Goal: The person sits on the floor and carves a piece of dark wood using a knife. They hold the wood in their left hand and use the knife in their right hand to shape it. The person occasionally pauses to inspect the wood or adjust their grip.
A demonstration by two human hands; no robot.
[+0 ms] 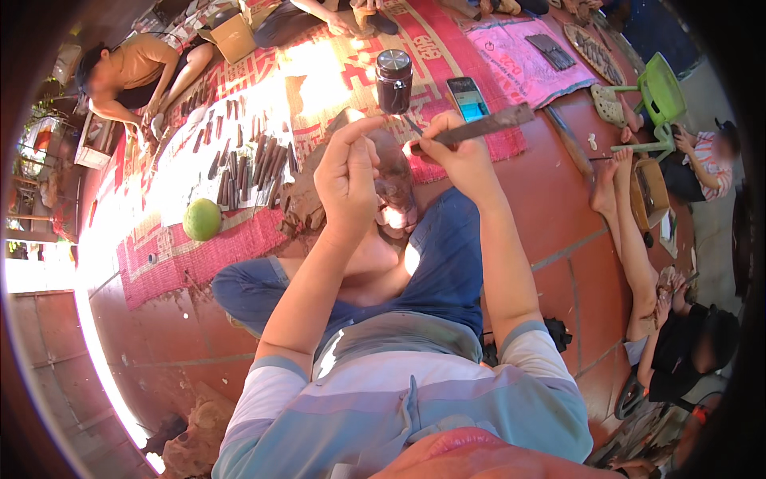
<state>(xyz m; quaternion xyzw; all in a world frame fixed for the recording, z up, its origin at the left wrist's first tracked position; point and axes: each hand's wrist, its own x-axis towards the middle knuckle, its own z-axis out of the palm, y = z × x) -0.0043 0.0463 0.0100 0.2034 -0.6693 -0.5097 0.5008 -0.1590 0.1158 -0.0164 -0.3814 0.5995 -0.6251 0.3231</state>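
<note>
My right hand (461,156) is closed around a dark flat bar (491,125), which slants up to the right and has a broader far end. A thin dark tip (412,124) shows just left of that hand; I cannot tell whether it belongs to the bar. My left hand (349,172) is raised opposite, its index finger reaching toward the right hand, the other fingers loosely bent, and nothing visible in it. Below and between the hands, a brown rough piece (309,188) lies by my crossed legs, partly hidden.
A dark lidded jar (394,84) and a phone (467,99) stand ahead on the red mat (183,263). Several dark-handled tools (255,164) and a green round fruit (202,219) lie left. A long-handled tool (568,142) lies right. Other people sit around, near a green chair (662,89).
</note>
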